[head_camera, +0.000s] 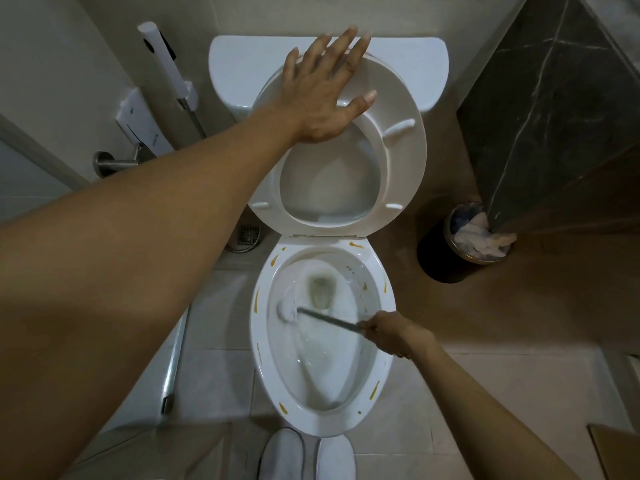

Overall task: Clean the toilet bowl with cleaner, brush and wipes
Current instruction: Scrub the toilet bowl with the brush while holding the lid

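My left hand lies flat with straight fingers on the raised seat; my right hand grasps the brush inside the bowl.

The brush head is a pale smear against the bowl wall, its bristles blurred, and the end of its handle is hidden inside the right hand. The left hand covers the top of the raised seat and part of the tank behind it. Two white slippers are cut off by the bottom edge, and the contents of the bin are too crumpled to make out.
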A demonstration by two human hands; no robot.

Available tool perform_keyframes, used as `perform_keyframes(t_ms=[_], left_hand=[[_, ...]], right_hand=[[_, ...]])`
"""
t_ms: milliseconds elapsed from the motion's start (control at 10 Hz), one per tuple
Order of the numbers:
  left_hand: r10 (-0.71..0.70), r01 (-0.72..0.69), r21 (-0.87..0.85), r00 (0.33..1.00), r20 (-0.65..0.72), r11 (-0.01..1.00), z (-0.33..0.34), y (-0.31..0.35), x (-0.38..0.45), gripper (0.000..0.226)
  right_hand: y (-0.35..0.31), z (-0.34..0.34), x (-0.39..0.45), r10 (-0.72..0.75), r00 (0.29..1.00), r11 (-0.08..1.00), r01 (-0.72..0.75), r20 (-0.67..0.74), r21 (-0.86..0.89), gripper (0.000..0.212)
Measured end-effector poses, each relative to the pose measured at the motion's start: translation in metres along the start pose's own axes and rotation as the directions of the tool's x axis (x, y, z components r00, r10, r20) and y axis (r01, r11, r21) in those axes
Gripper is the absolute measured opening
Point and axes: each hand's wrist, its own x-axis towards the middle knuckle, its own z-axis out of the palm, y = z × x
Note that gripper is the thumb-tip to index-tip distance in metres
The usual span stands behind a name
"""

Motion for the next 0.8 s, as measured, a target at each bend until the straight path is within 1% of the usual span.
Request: perform_keyframes(t_ms=[100,200,300,400,500,600,700,800], left_hand=[[0.003,-0.003,0.003,1.000,0.001,1.000,0.001,-0.001,0.000,0.071],[0.005,-0.005,-0.007,1.000,0.000,1.000,0.001,-0.001,0.000,0.071],[-0.006,0.006,-0.013,1.000,-0.018,1.000,0.001,-0.001,0.000,0.070],[-0.015,0.014,-0.020,1.000,-0.027,1.000,0.002,0.001,0.001,0.070],[-0.015,0.014,-0.016,0.999,-0.032,1.000,0.003,0.000,0.001,0.070],[-0.013,0.012,-0.017,1.000,-0.028,1.000,0.003,0.000,0.001,0.070],[-0.001,0.001,-0.020,1.000,-0.019,1.000,0.001,-0.001,0.000,0.070],[0.005,-0.005,-0.012,1.000,-0.011,1.000,0.001,-0.001,0.001,0.071]], right_hand=[[-0.014,0.008,0.015,-0.047,0.995,0.998,0.042,-0.086,-0.055,0.039],[-0.015,0.012,0.019,-0.001,0.996,0.995,-0.007,-0.088,-0.098,0.036],[-0.006,0.007,0.013,0.033,0.999,0.983,-0.029,0.019,-0.182,0.034],[-0.005,0.001,0.005,0.030,0.998,0.980,-0.020,0.046,-0.199,0.035],[-0.013,0.002,0.007,-0.023,1.000,0.980,0.018,-0.019,-0.197,0.037],[-0.020,0.014,0.012,-0.032,0.996,0.995,0.024,-0.087,-0.093,0.039],[-0.024,0.019,0.005,-0.020,0.999,0.997,0.016,-0.046,-0.079,0.038],[-0.020,0.010,0.002,0.018,1.000,0.992,-0.018,0.003,-0.124,0.036]])
